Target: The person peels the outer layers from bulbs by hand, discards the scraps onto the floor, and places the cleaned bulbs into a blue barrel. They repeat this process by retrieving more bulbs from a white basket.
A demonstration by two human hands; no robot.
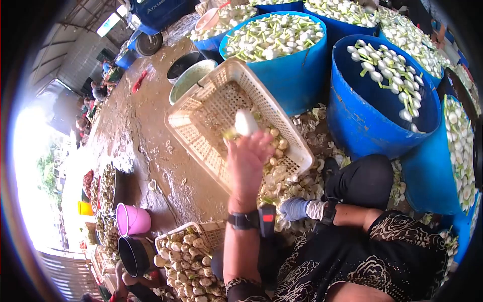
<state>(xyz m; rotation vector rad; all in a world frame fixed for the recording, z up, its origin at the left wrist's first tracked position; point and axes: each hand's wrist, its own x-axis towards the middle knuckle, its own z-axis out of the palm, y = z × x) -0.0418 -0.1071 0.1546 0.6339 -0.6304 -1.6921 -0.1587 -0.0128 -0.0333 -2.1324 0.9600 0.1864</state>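
Observation:
My left hand [250, 153], bare and with a strapped device at the wrist, reaches over a cream plastic crate [196, 143] with its fingers spread. A peeled white bulb [245, 122] with a blurred yellow-green end shows just past the fingertips, apart from the palm. Below it in the crate lie several small pale bulbs [282, 144] and scraps. My right hand [295, 208], in a blue-grey glove with a white cuff, is low near my knee, above the peelings. Its fingers are curled, and I cannot tell what they hold.
Big blue tubs [297, 60] of peeled white bulbs stand ahead and right; one tub [352, 110] is partly filled. Peelings [294, 187] cover the floor beside the crate. Unpeeled bulbs [188, 264] fill a crate at lower left, near a pink bucket [133, 219] and black bucket [135, 255]. Other people sit far left.

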